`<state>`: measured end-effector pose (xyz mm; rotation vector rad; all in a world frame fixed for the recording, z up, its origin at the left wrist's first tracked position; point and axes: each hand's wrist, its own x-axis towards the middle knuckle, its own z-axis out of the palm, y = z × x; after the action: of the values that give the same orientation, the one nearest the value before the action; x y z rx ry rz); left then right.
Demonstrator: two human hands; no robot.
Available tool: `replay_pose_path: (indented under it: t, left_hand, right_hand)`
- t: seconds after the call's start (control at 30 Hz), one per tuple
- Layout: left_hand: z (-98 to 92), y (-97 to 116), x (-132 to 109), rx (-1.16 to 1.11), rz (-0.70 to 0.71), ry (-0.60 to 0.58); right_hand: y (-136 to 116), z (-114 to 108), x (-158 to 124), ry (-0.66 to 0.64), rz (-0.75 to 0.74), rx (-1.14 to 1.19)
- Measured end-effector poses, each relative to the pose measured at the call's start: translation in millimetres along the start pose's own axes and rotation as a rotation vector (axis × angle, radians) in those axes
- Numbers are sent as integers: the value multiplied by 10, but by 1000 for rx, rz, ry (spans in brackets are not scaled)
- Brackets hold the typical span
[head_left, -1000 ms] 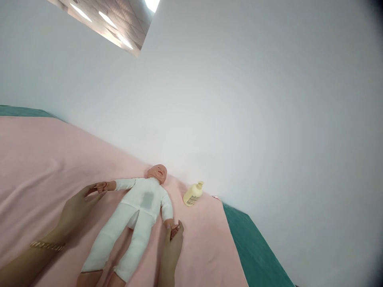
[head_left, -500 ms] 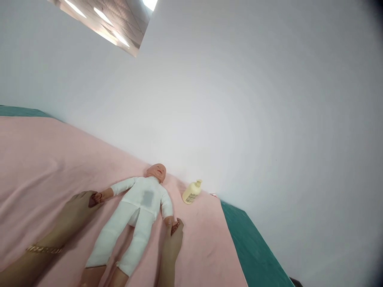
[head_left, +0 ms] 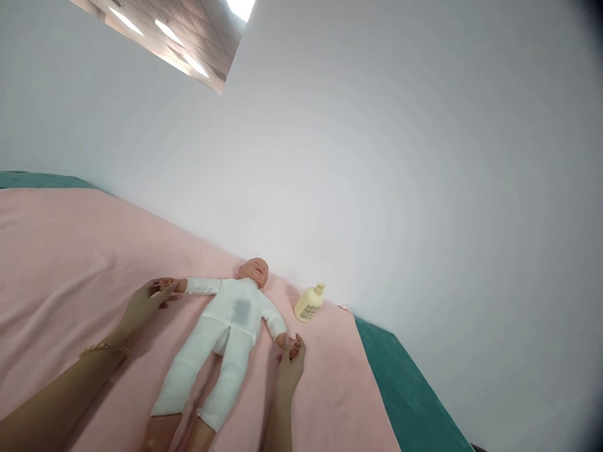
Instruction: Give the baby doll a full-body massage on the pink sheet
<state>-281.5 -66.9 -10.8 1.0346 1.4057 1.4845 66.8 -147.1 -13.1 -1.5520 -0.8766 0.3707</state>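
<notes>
A baby doll [head_left: 230, 314] in a white suit lies on its back on a pink sheet [head_left: 343, 389], head toward the wall, a grey patch on its chest. My left hand [head_left: 145, 304], with a gold bracelet on the wrist, is closed on the doll's hand at the left of the view. On the other side, my right hand [head_left: 291, 364] grips the doll's other hand between thumb and fingers. Both doll arms are stretched outward from the body. The ends of the doll's legs run out of the bottom of the view.
A pale yellow pump bottle [head_left: 309, 304] stands right of the doll's head, near the white wall [head_left: 377, 176]. Green surface [head_left: 405, 376] shows past the sheet's right edge. An opening [head_left: 188, 37] high in the wall shows ceiling lights.
Both my hands have moved up and outward with the doll's hands, so its arms are spread wider. The whole view has shifted slightly.
</notes>
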Motion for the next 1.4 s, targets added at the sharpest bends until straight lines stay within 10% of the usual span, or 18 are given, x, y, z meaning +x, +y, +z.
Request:
replay_pose_path:
  t: [1.4]
  left_hand:
    - [76, -18, 285, -248, -20, 55]
  right_hand:
    - [-19, 85, 226, 131, 144, 208]
